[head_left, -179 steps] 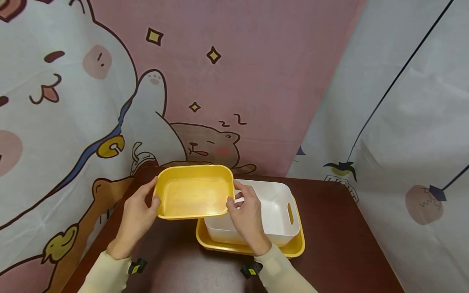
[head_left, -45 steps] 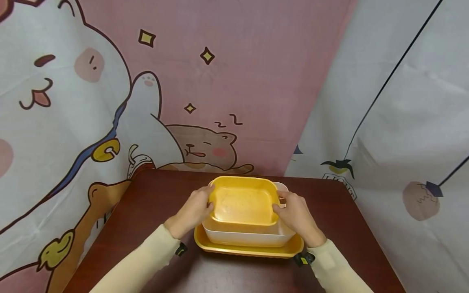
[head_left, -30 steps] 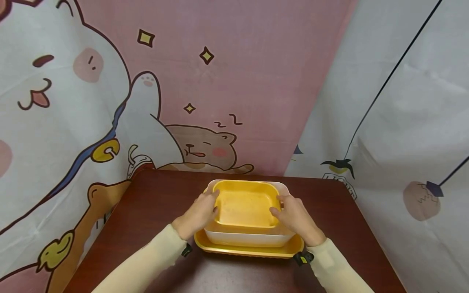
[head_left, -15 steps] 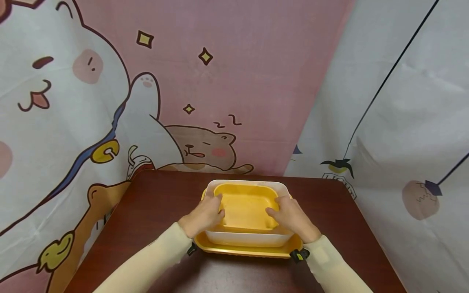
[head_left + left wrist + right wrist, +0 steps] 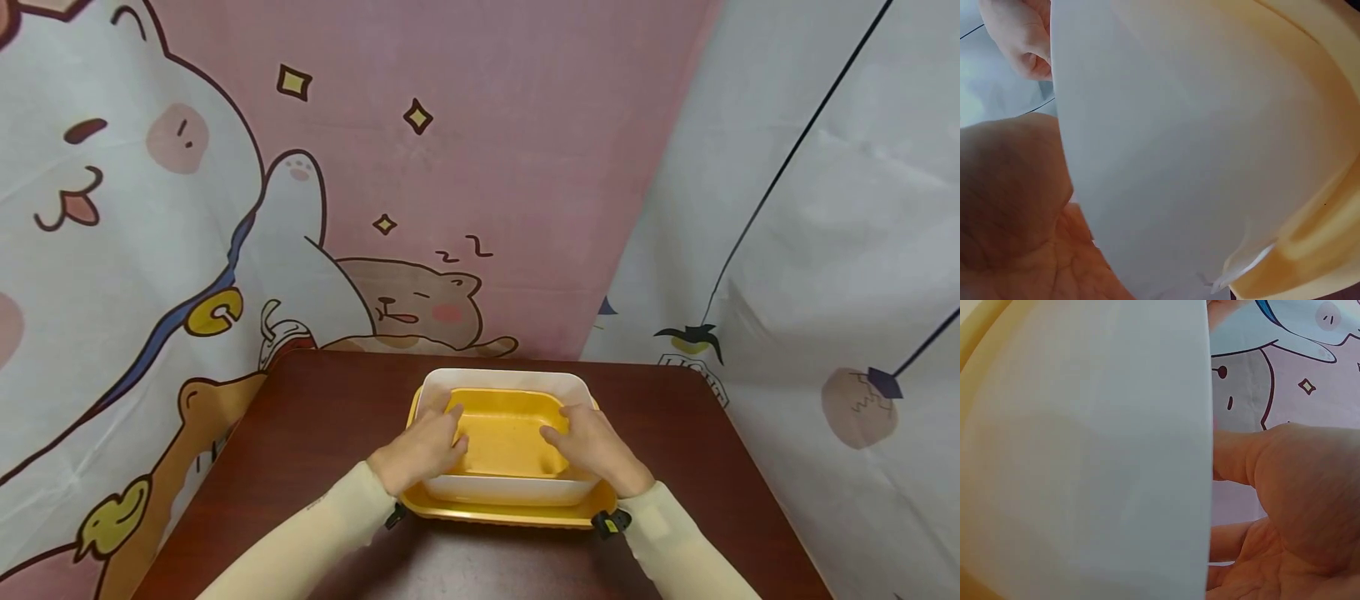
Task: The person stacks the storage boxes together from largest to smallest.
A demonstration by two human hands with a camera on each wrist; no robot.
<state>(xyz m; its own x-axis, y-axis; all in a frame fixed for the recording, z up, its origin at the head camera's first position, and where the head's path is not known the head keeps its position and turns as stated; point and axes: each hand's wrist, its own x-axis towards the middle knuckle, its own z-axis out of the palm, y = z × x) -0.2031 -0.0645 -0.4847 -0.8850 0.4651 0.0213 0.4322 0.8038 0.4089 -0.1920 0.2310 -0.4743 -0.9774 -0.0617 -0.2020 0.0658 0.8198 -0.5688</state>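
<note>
In the head view, a small yellow plastic tray [image 5: 506,442] sits low inside a white plastic bin [image 5: 510,379], its rim below the bin's. My left hand [image 5: 420,442] holds the tray's left edge, thumb and index finger showing over it. At the opposite edge, my right hand [image 5: 596,450] holds the tray with its thumb over the inside. Both hands reach over the bin's side walls. In the wrist views, the white bin wall [image 5: 1179,144] hides the fingertips of the left hand, and the bin's other wall [image 5: 1097,456] hides those of the right.
Under the white bin lies a larger yellow tray [image 5: 502,512], standing on a dark red-brown table [image 5: 337,400]. A cartoon-printed cloth [image 5: 525,167] hangs behind the table and along its sides. Black wrist devices [image 5: 611,523] sit at the sleeve cuffs.
Both hands have carried the small yellow tray from the left to over the white bin and lowered it inside. The bin and larger tray have stayed in place.
</note>
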